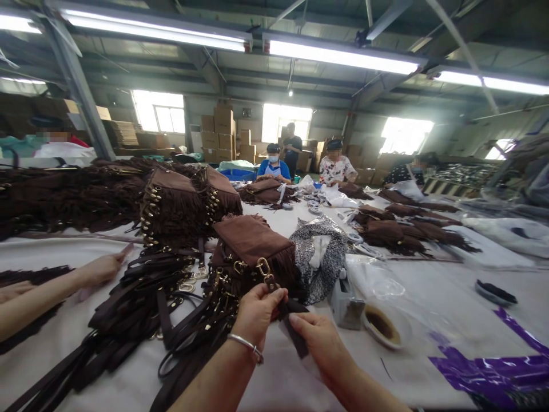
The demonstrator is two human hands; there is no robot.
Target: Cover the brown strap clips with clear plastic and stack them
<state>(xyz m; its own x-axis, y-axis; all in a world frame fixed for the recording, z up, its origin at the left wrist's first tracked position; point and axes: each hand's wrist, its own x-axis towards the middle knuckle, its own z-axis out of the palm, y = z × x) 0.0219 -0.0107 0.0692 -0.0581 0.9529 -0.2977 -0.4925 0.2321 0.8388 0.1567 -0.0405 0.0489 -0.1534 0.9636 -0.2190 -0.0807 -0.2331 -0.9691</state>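
My left hand (257, 312), with a bangle on its wrist, pinches the end of a dark brown bag strap (295, 335) just below its gold clasp (263, 266). A little to the right, my right hand (319, 340) grips the same strap between thumb and fingers. Something pale and thin shows under the strap; what it is, I cannot make out. Right behind my hands a brown fringed bag (255, 237) leans on a stack of others with gold clasps. Loose dark straps (132, 303) lie heaped to the left of my left wrist.
At the left, another person's hand (100, 268) reaches over the table. A tape dispenser (346, 303), a tape roll (381, 327) and black-and-white patterned wrapping (319, 252) are on my right. Purple tape (484, 372) marks the right corner. Several people sit across the table near more fringed bags (390, 234).
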